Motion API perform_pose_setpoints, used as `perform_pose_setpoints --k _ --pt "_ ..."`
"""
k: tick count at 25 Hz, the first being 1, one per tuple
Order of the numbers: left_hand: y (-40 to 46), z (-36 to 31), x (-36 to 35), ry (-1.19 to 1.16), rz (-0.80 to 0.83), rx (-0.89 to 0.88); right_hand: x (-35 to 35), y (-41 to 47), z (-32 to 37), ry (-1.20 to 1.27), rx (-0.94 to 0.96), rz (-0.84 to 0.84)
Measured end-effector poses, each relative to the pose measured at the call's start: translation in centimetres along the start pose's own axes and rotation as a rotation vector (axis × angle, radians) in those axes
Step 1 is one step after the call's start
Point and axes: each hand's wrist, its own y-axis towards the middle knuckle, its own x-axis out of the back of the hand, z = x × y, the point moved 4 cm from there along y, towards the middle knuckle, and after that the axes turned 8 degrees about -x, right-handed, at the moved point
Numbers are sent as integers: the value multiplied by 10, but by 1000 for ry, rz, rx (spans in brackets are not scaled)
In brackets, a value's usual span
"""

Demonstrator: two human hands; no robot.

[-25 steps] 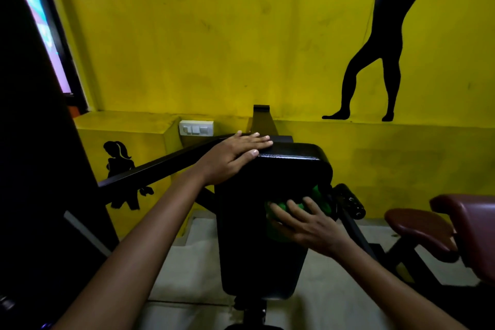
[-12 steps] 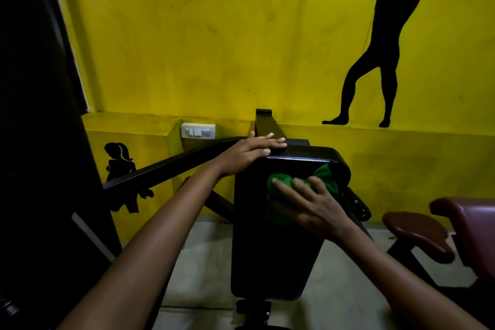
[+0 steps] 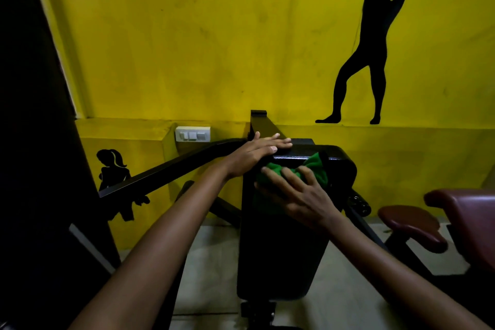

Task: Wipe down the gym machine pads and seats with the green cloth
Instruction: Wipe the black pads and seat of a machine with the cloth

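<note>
Pressing green cloth [image 3: 316, 170] on black pad [image 3: 278, 249], right hand [image 3: 300, 198]; left hand [image 3: 253, 157] flat atop.

This is a gym. Black painted silhouettes decorate the yellow wall [image 3: 214, 48]: a figure lifting a barbell overhead [image 3: 367, 56] and a ponytailed woman [image 3: 113, 171]. A black padded upholstered machine pad [image 3: 281, 249] on a black steel frame bar [image 3: 171, 171] stands beside maroon vinyl cushioned seats [image 3: 412, 222] over a pale tiled floor [image 3: 214, 276].
</note>
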Motion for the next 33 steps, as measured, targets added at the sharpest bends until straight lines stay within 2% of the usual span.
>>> perform_pose_setpoints --k 2,6,8,10,12,16,20,21,24,25,27,30,31,33 --pt "-1 0 1 -16 7 5 -3 4 11 6 -79 -11" --pt "-1 -3 0 -13 13 -5 -20 -24 58 -10 173 149" --pt "-2 -2 1 -3 12 -15 -14 -12 44 1 136 96" --pt "-2 0 1 -14 14 -22 -9 3 25 1 5 -3" --pt "-2 1 2 -17 14 -26 -12 -3 28 1 -29 -14" --pt "-10 10 5 18 12 -34 -22 -28 59 8 205 101" --pt "-15 14 5 145 -14 -76 -15 -10 32 20 9 2" --pt "-16 13 5 217 -15 -117 -18 -16 36 22 19 8" --pt "-16 11 9 457 46 -235 -35 -47 63 60 282 176" --pt "-16 11 10 499 69 -258 -34 -49 63 70 314 201" --pt "-14 11 12 515 92 -281 -28 -40 51 83 233 155" --pt "-13 13 11 513 80 -312 -18 -21 33 60 -29 -4" --pt "-12 14 11 513 78 -321 -19 -21 37 55 -45 -19" --pt "-11 14 14 513 83 -330 -30 -33 61 51 68 32"
